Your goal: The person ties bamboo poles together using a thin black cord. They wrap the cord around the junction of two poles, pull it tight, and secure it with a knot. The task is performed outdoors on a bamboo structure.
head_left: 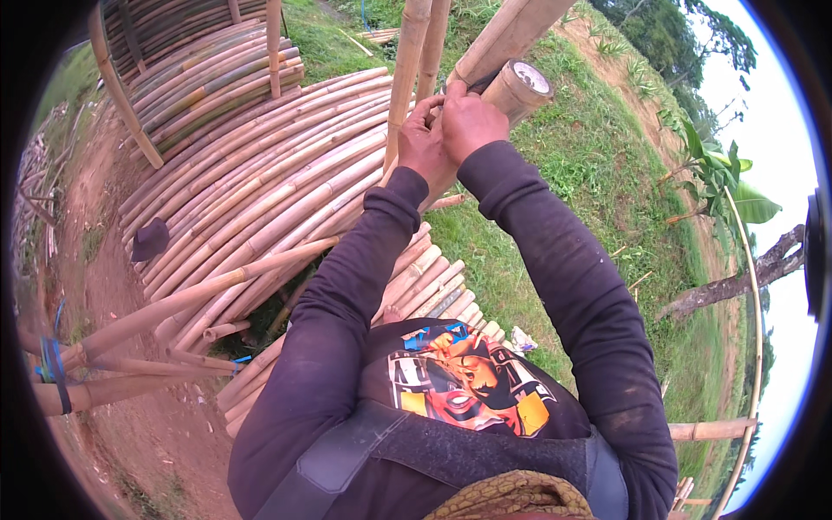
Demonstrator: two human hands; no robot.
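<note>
Both my hands are close together at a joint of bamboo poles, in the upper middle of the view. My right hand (472, 124) is closed against the joint, its thumb side toward a dark strip (482, 83) between the poles. Beside it my left hand (424, 143) has its fingers curled in; what they pinch is hidden. A thick slanting bamboo pole (517, 36) passes just beyond my fingers. The cut end of a short bamboo pole (525, 84) sticks out to the right of my right hand. An upright bamboo pole (407, 74) stands left of my hands.
Below lies a wide layer of bamboo poles (260, 173), with another stack (204, 82) behind it. A slanting pole (208, 284) crosses at left, near blue ties (54, 364). A dark cap (151, 240) rests at the left edge. Grass (563, 165) slopes away right.
</note>
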